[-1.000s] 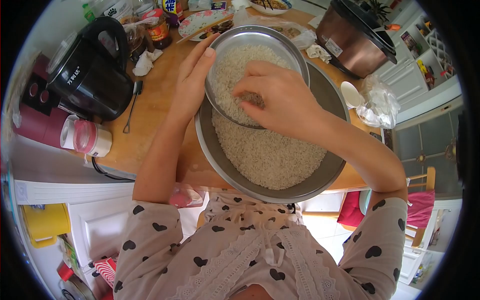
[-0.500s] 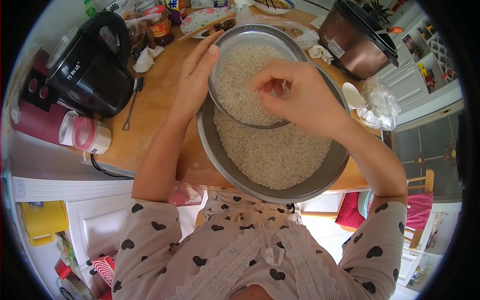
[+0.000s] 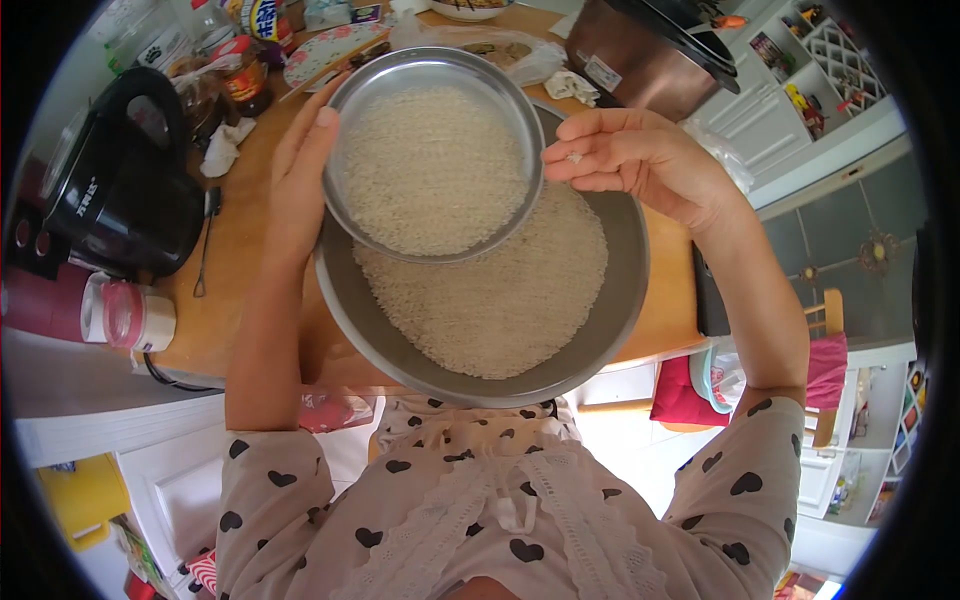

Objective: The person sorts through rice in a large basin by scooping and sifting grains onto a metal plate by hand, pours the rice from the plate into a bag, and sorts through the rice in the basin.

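A shallow metal plate holding a layer of rice is tilted above a wide metal basin. My left hand grips its left rim, the thumb on top and the fingers partly hidden beneath. More rice lies in the basin, which sits at the table's near edge. To the right of the plate, over the basin, my right hand is turned palm up with its fingers loosely curved. A small whitish bit, apparently a few grains of rice, rests at its fingers.
A black kettle and a pink-lidded jar stand on the left of the wooden table. Jars, a floral plate and plastic bags line the back. A brown cooker is at back right, a chair at right.
My right hand has come out of the rice on the plate, moved right and turned palm up. The view has shifted, so the plate and basin appear further left.
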The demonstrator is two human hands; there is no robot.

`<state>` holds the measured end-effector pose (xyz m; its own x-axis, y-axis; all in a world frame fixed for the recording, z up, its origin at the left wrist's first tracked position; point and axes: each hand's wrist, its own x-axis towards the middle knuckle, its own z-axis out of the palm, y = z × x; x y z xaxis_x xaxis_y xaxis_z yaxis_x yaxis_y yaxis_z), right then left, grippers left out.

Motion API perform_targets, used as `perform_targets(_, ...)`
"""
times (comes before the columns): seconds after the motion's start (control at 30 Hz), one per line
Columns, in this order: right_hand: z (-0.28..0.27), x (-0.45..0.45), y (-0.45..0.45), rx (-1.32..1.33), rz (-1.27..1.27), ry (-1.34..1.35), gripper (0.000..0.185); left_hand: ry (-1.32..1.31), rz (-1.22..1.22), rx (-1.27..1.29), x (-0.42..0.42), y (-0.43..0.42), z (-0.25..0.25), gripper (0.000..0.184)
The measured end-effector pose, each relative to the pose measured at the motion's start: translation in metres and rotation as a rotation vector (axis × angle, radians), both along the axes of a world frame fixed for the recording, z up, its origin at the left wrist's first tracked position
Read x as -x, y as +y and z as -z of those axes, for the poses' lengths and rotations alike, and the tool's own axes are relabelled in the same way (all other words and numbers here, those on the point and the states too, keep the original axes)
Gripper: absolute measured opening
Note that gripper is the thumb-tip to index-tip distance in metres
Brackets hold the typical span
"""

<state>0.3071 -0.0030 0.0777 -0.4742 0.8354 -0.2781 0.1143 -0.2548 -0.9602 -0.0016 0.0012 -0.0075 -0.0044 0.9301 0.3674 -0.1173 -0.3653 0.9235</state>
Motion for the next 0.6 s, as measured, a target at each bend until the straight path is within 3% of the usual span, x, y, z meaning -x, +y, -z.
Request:
perform_targets(0.3, -0.007, -0.094, 0.019, -0.124, 0.280, -0.274, 0.036, 0.004, -0.007, -0.003, -0.001, 0.000, -0.002, 0.049)
perform_targets(0.6, -0.003, -0.064, 0.016, -0.287, 0.218, -0.265, 0.032, 0.008, 0.003, 0.033, 0.001, -0.002, -0.004, 0.048)
